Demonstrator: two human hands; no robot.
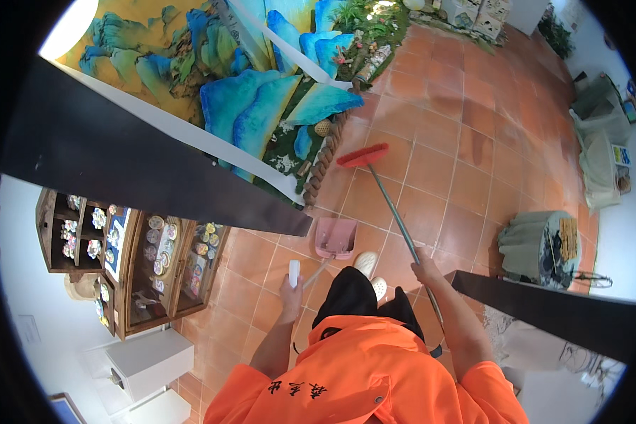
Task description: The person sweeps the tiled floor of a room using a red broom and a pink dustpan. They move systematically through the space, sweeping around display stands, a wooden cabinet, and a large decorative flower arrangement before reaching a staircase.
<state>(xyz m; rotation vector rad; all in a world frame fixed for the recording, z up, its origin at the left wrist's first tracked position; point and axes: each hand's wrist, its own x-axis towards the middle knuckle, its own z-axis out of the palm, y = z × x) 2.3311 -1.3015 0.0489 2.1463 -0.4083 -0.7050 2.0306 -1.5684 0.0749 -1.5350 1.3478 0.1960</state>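
Observation:
My right hand grips the long metal handle of a broom. Its red bristle head rests on the tiled floor, close to a rope-like border. On the other side, my left hand is closed around the upper end of a long-handled pink dustpan. A white oblong piece sticks up from that hand; whether it belongs to the handle I cannot tell. The dustpan lies on the floor just ahead of my light clogs, apart from the broom head.
A thick brown rope edging bounds a display of blue-green mountain shapes. Dark beams cross at left and right. A wooden glass-fronted cabinet stands left, near white boxes. At right is a cloth-covered round table.

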